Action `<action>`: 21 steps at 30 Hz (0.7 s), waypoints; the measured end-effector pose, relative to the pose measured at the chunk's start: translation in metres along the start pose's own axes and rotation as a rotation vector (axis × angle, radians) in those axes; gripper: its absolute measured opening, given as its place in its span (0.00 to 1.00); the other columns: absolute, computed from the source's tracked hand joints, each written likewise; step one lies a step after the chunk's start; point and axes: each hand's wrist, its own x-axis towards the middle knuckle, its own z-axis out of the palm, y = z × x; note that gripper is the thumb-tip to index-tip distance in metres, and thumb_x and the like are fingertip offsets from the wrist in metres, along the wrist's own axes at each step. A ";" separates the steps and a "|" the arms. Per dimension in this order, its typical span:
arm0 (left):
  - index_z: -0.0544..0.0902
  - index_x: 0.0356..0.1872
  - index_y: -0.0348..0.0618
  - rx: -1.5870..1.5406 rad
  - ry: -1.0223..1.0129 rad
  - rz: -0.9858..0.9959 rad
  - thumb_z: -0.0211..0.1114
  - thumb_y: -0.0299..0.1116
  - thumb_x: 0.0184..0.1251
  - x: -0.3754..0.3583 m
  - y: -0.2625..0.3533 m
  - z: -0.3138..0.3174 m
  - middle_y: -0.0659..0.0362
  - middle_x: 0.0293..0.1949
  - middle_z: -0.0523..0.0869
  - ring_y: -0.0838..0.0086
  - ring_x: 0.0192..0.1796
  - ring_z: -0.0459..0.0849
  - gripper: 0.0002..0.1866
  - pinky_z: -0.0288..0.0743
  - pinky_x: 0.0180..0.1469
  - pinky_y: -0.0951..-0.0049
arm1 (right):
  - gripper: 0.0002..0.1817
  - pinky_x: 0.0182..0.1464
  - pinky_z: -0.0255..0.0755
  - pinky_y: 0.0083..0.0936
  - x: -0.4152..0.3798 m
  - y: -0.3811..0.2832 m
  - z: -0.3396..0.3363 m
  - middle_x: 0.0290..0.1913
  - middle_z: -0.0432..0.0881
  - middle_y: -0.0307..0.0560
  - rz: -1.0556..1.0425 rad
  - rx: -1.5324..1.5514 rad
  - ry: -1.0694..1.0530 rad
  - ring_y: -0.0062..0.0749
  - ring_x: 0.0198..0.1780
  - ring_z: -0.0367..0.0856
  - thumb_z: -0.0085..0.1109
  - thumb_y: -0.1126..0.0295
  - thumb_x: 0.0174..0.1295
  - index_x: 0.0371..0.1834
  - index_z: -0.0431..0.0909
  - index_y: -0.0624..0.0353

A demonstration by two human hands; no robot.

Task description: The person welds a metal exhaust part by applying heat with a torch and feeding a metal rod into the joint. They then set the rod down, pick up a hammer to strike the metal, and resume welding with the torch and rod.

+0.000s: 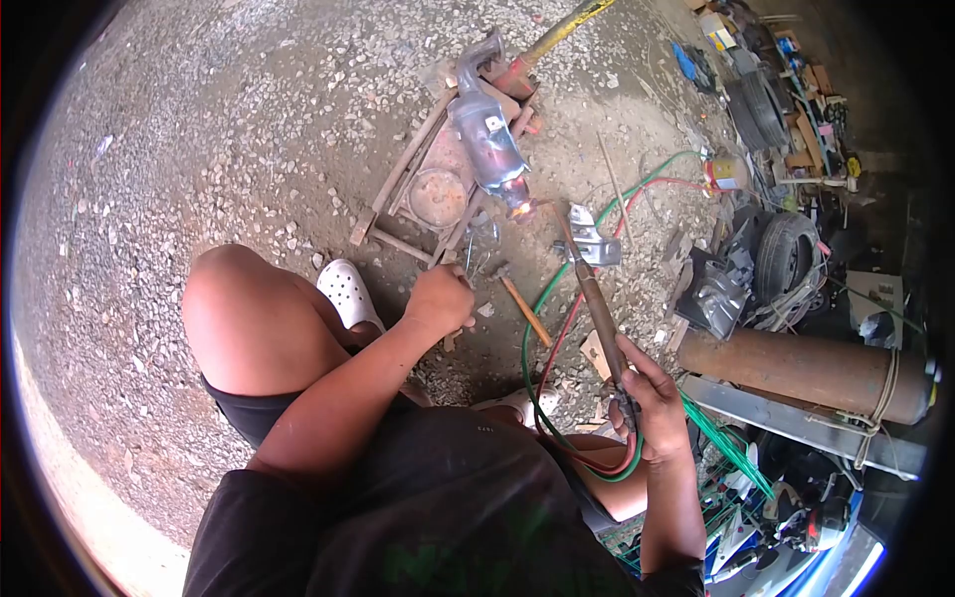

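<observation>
My right hand (652, 398) is wrapped round the handle of a cutting torch (597, 308), with green and red hoses at its rear end. The torch tip points up towards a catalytic converter (487, 139), whose lower end glows orange. No clear flame shows between them. This exhaust piece lies along a rusty metal frame (393, 184). My left hand (441, 300) is closed near the frame's lower end; what its fingers hold, if anything, I cannot make out. A hammer (522, 306) with a wooden handle lies between my hands. Beyond the torch is a bent metal shield (593, 239).
Gravel ground (249, 129) spreads around. A yellow and red bar (557, 42) reaches the frame's top. On the right are a rusty gas cylinder (796, 373), a tyre (781, 254) and piled scrap. Green and red hoses (637, 185) trail over the ground.
</observation>
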 end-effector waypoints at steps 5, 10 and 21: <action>0.89 0.49 0.31 0.008 0.020 0.050 0.55 0.31 0.83 0.002 -0.002 0.003 0.41 0.35 0.94 0.53 0.33 0.98 0.15 0.91 0.41 0.59 | 0.28 0.21 0.74 0.22 0.000 0.003 -0.002 0.32 0.81 0.38 -0.006 -0.003 -0.012 0.24 0.22 0.82 0.56 0.75 0.85 0.86 0.74 0.55; 0.89 0.45 0.32 -0.002 0.046 0.066 0.55 0.31 0.83 0.000 0.000 0.004 0.41 0.31 0.94 0.53 0.32 0.98 0.15 0.92 0.46 0.58 | 0.28 0.21 0.74 0.22 0.001 0.003 -0.001 0.32 0.82 0.38 -0.008 0.004 -0.008 0.24 0.22 0.82 0.57 0.74 0.85 0.87 0.74 0.55; 0.89 0.44 0.31 -0.044 0.040 0.061 0.55 0.30 0.82 -0.003 0.003 0.003 0.40 0.32 0.94 0.53 0.31 0.98 0.15 0.92 0.46 0.57 | 0.28 0.21 0.73 0.22 0.002 0.002 0.001 0.35 0.83 0.39 -0.008 0.009 -0.005 0.24 0.23 0.83 0.57 0.74 0.85 0.86 0.74 0.54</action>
